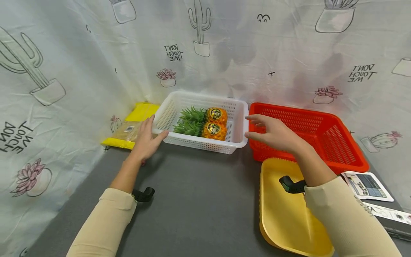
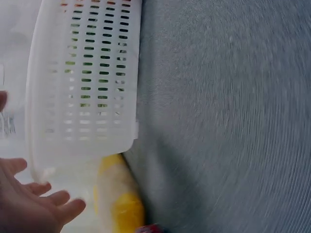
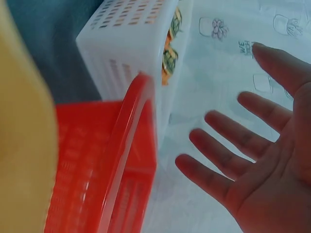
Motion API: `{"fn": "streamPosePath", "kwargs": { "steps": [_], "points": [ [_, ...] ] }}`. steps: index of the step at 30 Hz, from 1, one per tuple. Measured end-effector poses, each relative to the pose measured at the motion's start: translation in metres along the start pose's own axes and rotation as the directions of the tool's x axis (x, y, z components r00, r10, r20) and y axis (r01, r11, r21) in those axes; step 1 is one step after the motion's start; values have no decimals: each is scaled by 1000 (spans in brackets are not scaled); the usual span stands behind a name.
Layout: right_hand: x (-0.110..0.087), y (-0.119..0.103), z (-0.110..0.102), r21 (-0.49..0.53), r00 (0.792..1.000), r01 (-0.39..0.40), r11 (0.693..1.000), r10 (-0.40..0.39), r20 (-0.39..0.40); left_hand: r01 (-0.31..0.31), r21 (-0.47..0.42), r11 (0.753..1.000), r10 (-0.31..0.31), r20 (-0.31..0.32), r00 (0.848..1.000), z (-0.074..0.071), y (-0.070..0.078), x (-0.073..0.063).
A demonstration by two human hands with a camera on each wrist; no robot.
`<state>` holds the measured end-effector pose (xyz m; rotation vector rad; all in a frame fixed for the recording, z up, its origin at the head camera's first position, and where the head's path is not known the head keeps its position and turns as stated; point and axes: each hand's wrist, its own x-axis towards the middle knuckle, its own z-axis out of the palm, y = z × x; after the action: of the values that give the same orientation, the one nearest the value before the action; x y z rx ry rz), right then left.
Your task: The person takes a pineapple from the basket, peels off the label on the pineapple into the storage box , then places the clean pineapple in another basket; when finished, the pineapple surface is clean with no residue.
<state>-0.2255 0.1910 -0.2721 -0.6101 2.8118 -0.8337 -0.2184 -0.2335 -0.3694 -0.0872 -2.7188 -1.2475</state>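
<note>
A white perforated basket [image 1: 199, 140] stands at the back of the table, holding two pineapples [image 1: 216, 123] with green leafy tops and round dark labels. My left hand [image 1: 147, 140] is at the basket's left end, thumb and fingers spread near the rim. In the left wrist view, the fingers [image 2: 58, 206] are parted beside the basket's corner. At the other end my right hand [image 1: 273, 132] reaches toward the right rim, its thumb and fingers extended and apart. The right wrist view shows that palm with spread fingers [image 3: 218, 145] and nothing in it.
Right of the white basket sits a red basket [image 1: 334, 142], with a yellow tray [image 1: 282, 214] in front of it under my right forearm. Yellow packages [image 1: 128, 130] lie at the left by the patterned curtain. A printed packet [image 1: 367, 185] lies at the far right.
</note>
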Motion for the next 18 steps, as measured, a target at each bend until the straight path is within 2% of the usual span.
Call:
{"fn": "streamPosePath", "kwargs": {
  "steps": [2, 3, 5, 7, 9, 12, 18],
  "points": [
    [9, -4, 4, 13, 1000, 10, 1000, -10, 21, 55, -146, 988, -56, -4, 998, 4, -2, 0],
    [14, -6, 6, 19, 999, 17, 1000, -18, 33, 80, -232, 969, -85, -12, 996, 7, -3, 0],
    [23, -10, 10, 29, 998, 28, 999, -30, 53, 111, -398, 911, -136, -35, 990, 14, -5, 0],
    [32, -13, 13, 43, 997, 30, 999, -33, 73, 129, -519, 845, -183, -54, 982, 20, -4, 1],
    [40, -16, 16, 38, 995, 26, 999, -29, 97, 135, -578, 805, -224, -85, 971, 26, -3, 2],
    [51, -20, 18, 18, 991, 11, 1000, -13, 136, 144, -627, 766, -271, -112, 956, 30, 0, 4],
    [74, -27, 21, -30, 971, 8, 1000, -1, 239, 144, -680, 719, -307, -124, 944, 34, -4, 4]
  ]
}}
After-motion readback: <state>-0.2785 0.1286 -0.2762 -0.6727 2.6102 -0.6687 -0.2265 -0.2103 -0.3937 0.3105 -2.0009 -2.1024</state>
